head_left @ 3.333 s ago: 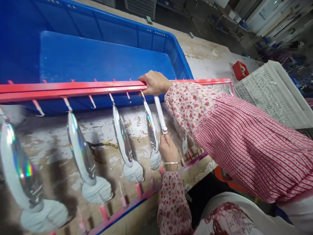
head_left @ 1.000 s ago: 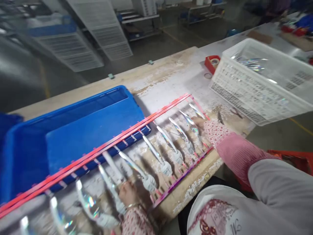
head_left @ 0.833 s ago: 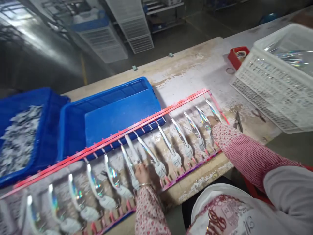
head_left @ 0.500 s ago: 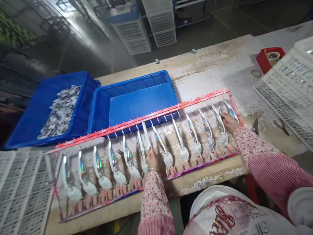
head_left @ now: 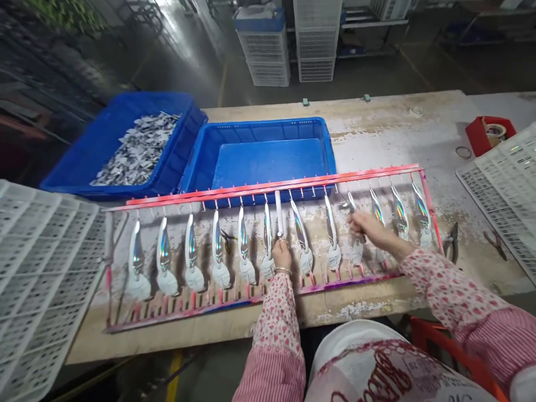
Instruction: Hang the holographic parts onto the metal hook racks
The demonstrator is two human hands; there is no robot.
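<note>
A long red rack [head_left: 268, 186] lies across the worktable with a row of shiny holographic fish-shaped lures [head_left: 216, 245] hung from its top bar. My left hand [head_left: 281, 254] is closed round the lower end of a plain white lure [head_left: 278, 214] near the rack's middle. My right hand [head_left: 363, 225] is closed on a holographic lure [head_left: 350, 202] further right, its fingers pinched round the piece. Three more lures hang to the right of that hand.
Behind the rack stand a blue bin [head_left: 268, 159] with a flat blue insert and another blue bin [head_left: 125, 146] full of grey scraps. White lattice crates sit at the far left [head_left: 37, 268] and far right [head_left: 502, 184]. Pliers [head_left: 452, 241] and a red tape holder [head_left: 488, 134] lie at right.
The view has swung left and pulled back, showing the whole rack. My right hand moved left from the rack's right end to a lure nearer the middle. My left hand stays on the white lure.
</note>
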